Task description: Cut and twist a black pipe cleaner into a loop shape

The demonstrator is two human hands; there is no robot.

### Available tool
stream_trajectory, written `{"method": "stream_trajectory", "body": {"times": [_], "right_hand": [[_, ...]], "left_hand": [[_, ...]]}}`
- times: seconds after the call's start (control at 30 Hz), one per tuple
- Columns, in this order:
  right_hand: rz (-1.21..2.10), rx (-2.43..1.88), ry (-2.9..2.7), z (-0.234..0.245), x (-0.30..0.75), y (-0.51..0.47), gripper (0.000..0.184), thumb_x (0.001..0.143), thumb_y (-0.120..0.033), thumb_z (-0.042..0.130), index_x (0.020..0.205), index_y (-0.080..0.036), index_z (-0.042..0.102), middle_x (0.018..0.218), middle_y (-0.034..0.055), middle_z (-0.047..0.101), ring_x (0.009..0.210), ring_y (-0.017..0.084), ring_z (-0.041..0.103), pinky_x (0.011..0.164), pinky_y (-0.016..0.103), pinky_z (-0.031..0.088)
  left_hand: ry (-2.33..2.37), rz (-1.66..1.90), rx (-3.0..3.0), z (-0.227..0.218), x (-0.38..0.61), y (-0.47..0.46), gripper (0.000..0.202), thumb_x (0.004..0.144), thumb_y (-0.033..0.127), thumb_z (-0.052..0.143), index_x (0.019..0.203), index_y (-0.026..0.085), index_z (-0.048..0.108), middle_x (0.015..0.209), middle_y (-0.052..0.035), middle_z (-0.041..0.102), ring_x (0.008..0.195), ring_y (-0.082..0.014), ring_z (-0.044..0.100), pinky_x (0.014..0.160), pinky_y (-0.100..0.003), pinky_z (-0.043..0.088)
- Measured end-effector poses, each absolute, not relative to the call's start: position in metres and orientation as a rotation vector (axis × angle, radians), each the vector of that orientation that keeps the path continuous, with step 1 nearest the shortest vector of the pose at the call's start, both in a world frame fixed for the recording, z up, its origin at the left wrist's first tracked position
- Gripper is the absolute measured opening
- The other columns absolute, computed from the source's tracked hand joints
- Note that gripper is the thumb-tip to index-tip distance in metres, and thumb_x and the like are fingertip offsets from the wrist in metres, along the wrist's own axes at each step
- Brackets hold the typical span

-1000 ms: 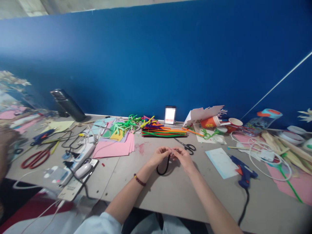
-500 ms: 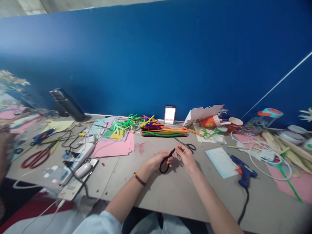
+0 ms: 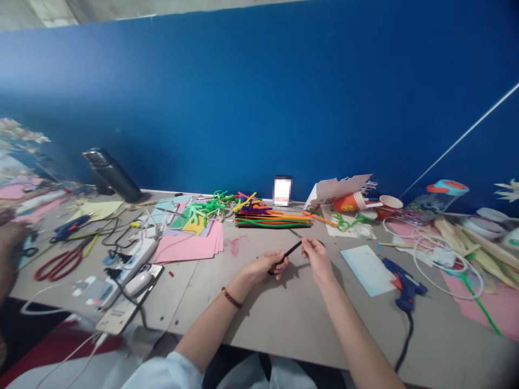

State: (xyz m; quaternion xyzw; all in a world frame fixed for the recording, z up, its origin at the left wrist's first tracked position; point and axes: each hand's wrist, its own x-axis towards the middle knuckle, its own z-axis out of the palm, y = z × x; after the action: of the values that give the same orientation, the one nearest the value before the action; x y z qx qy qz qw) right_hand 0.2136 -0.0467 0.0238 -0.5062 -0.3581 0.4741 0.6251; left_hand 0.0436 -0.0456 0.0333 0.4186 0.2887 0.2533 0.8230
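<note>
Left hand [image 3: 271, 265] and right hand [image 3: 315, 257] pinching black stem [image 3: 292, 249], straight between them, no join visible yet; coloured bundle [image 3: 272, 221] untouched on counter [image 3: 292, 321].

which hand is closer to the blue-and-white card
Right: the right hand is to the left of the blue-and-white card; the left hand is farther left.

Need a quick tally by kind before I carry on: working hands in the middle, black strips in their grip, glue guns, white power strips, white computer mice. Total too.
Hands: 2 (left hand, right hand)
Black strip: 1
Glue guns: 2 (left glue gun, right glue gun)
White power strip: 1
White mouse: 1
Total: 7
</note>
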Motion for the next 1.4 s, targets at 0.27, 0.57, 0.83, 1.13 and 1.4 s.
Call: {"method": "stream_trajectory", "body": {"times": [0.27,0.57,0.83,1.13,1.4], "right_hand": [[1.016,-1.146,-0.702,0.025,0.226,-0.043,0.038,0.057,-0.048,0.074,0.076,-0.018,0.060,0.053,-0.0062,0.048,0.046,0.007,0.040,0.045,0.020,0.030],[0.980,-1.102,-0.635,0.029,0.238,-0.040,0.040,0.054,-0.048,0.076,0.075,-0.017,0.059,0.053,-0.0068,0.047,0.045,0.006,0.039,0.043,0.019,0.029],[0.992,-1.069,-0.670,0.032,0.236,-0.041,0.040,0.055,-0.047,0.076,0.075,-0.017,0.058,0.051,-0.0066,0.046,0.046,0.006,0.039,0.043,0.018,0.029],[0.925,-1.119,-0.691,0.035,0.235,-0.043,0.039,0.058,-0.048,0.073,0.076,-0.018,0.058,0.052,-0.0070,0.046,0.045,0.006,0.039,0.044,0.020,0.028],[0.922,-1.128,-0.665,0.036,0.235,-0.044,0.040,0.056,-0.049,0.074,0.076,-0.018,0.058,0.054,-0.0068,0.046,0.045,0.007,0.039,0.044,0.021,0.028]], "left_hand": [[0.614,0.493,0.747,0.028,0.043,-0.042,0.018,0.081,0.029,0.050,0.077,0.013,0.054,0.054,0.0051,0.030,0.044,-0.0072,0.029,0.044,-0.020,0.036],[0.554,0.465,0.446,0.028,0.041,-0.037,0.024,0.080,0.019,0.050,0.094,0.002,0.059,0.061,0.0015,0.039,0.050,-0.0066,0.039,0.044,-0.017,0.033],[0.696,0.593,0.301,0.021,0.041,-0.031,0.020,0.081,0.011,0.047,0.095,0.003,0.058,0.059,-0.0019,0.054,0.050,-0.0076,0.051,0.047,-0.017,0.043],[0.779,0.748,0.206,0.018,0.043,-0.030,0.013,0.079,0.004,0.049,0.089,0.004,0.058,0.062,-0.0082,0.063,0.056,-0.0121,0.062,0.056,-0.018,0.051],[0.796,0.791,0.181,0.026,0.045,-0.032,0.017,0.079,0.000,0.048,0.089,0.005,0.061,0.063,-0.0070,0.063,0.059,-0.0115,0.062,0.061,-0.018,0.052]]}}
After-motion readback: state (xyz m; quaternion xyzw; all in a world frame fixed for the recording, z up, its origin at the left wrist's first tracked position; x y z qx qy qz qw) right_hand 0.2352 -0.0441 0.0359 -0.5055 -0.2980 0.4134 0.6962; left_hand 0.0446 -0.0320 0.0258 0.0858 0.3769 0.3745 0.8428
